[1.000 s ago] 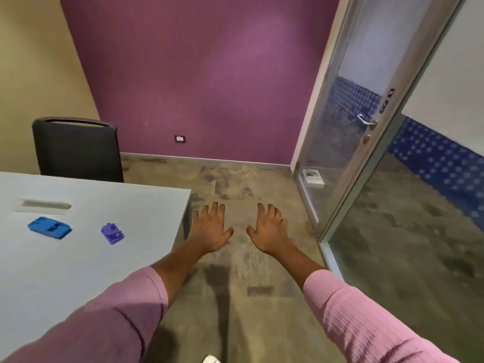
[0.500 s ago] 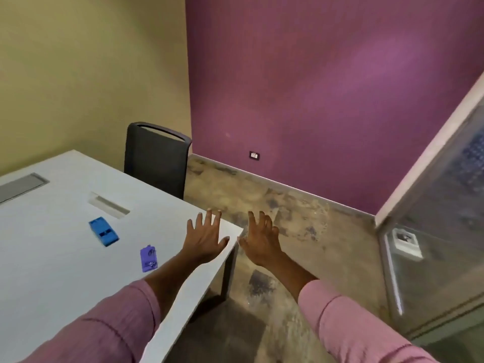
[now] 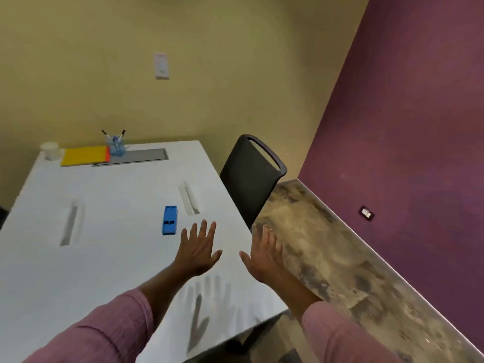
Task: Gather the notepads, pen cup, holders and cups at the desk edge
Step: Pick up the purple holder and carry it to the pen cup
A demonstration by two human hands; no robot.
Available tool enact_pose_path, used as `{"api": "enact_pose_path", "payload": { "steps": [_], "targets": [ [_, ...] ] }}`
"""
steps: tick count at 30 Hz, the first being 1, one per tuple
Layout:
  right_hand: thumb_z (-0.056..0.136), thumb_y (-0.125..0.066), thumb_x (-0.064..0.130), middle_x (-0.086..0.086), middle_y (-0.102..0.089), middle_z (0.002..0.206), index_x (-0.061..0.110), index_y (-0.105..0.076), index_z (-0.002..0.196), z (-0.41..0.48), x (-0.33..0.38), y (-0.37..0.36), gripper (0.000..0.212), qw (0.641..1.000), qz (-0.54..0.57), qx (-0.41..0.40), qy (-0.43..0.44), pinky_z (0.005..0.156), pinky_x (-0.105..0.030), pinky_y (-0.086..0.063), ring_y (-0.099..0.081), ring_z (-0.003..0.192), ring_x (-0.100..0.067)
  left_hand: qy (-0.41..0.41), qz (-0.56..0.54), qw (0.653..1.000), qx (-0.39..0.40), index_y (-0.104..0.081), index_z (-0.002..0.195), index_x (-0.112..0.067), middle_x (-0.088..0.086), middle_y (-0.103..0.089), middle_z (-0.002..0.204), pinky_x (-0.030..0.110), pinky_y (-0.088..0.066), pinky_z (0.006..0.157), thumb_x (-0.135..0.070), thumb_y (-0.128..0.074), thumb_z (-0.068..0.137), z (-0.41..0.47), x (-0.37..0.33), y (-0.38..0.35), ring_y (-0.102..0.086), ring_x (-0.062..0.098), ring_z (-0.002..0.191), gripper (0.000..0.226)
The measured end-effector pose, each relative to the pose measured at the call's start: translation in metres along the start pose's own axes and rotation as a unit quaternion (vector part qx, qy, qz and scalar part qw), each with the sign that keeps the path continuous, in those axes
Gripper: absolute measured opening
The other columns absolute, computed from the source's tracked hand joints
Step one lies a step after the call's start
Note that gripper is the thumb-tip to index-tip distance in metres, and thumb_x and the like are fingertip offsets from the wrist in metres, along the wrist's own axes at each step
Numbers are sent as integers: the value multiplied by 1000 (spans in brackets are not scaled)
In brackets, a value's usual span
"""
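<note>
Your view has swung left, off the glass door and onto the desk (image 3: 78,271). The far edge now shows a pen cup (image 3: 116,147), yellow notepad (image 3: 85,155) and white cup (image 3: 51,150). Your 2 spread hands, left hand (image 3: 199,251) and right hand (image 3: 264,256), now hover over the desk's near right corner; the purple holder is out of sight.

Both forearms wear loose pink sleeves of a finely ribbed, crinkled fabric, pushed up short of the wrists, leaving the left hand (image 3: 199,251) and right hand (image 3: 264,254) bare.
</note>
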State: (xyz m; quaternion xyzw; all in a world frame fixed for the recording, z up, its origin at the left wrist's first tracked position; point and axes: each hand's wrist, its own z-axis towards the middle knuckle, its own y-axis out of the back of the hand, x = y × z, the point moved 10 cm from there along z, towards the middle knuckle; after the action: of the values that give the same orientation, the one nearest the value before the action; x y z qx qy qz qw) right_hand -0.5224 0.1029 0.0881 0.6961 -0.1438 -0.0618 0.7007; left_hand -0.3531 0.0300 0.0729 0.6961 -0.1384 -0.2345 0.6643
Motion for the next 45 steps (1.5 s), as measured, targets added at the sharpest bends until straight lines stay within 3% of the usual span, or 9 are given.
{"api": "enact_pose_path", "payload": {
  "steps": [8, 13, 22, 31, 36, 40, 45],
  "targets": [
    [93, -38, 58, -15, 1, 162, 27, 7, 150, 67, 50, -26, 79, 987, 41, 57, 143, 115, -59, -13, -1, 149, -38, 155, 58, 986, -11, -6, 152, -10, 21, -19, 158, 59, -24, 109, -64, -27, 91, -7, 71, -5, -27, 42, 140, 84],
    [92, -44, 58, -15, -2, 162, 26, -1, 151, 93, 91, -57, 80, 974, 37, 98, 200, 115, -58, -16, -5, 149, -39, 219, 56, 973, 39, 2, 153, -15, 17, -12, 160, 56, -20, 111, -64, -26, 92, -19, 119, -34, -21, 37, 143, 82],
    [90, -57, 50, -21, -10, 160, 23, -8, 152, 112, 150, -139, 84, 934, -28, 172, 312, 110, -57, -28, -13, 146, -42, 258, -47, 950, 168, -1, 153, -20, 10, -1, 162, 57, -11, 116, -68, -37, 89, -6, 156, -122, -6, 33, 148, 87],
    [87, -66, 35, -21, -18, 157, 23, -16, 152, 110, 185, -206, 84, 886, -48, 269, 374, 110, -54, -29, -16, 144, -42, 268, -62, 943, 189, -17, 150, -17, 12, -12, 161, 53, -16, 114, -72, -52, 79, -9, 153, -171, -13, 32, 147, 97],
    [88, -63, 30, -20, -30, 150, 16, -31, 147, 105, 199, -219, 68, 864, -53, 270, 421, 104, -48, -36, -26, 139, -39, 281, -72, 941, 175, -28, 145, -24, 11, -24, 156, 50, -20, 111, -69, -51, 79, -18, 152, -186, -22, 29, 143, 82],
    [90, -58, 22, -16, -47, 132, 10, -49, 127, 109, 204, -221, 40, 868, -14, 263, 421, 93, -42, -42, -41, 126, -33, 283, -68, 942, 166, -33, 142, -27, 10, -28, 155, 49, -19, 111, -65, -48, 84, -16, 149, -188, -22, 28, 143, 71],
    [95, -49, 16, -16, -50, 120, 4, -52, 114, 115, 203, -222, 22, 873, -1, 251, 418, 85, -39, -45, -48, 111, -31, 272, -67, 947, 156, -38, 141, -28, 6, -34, 151, 44, -20, 111, -61, -47, 86, -15, 145, -185, -25, 25, 142, 64]
  ]
}}
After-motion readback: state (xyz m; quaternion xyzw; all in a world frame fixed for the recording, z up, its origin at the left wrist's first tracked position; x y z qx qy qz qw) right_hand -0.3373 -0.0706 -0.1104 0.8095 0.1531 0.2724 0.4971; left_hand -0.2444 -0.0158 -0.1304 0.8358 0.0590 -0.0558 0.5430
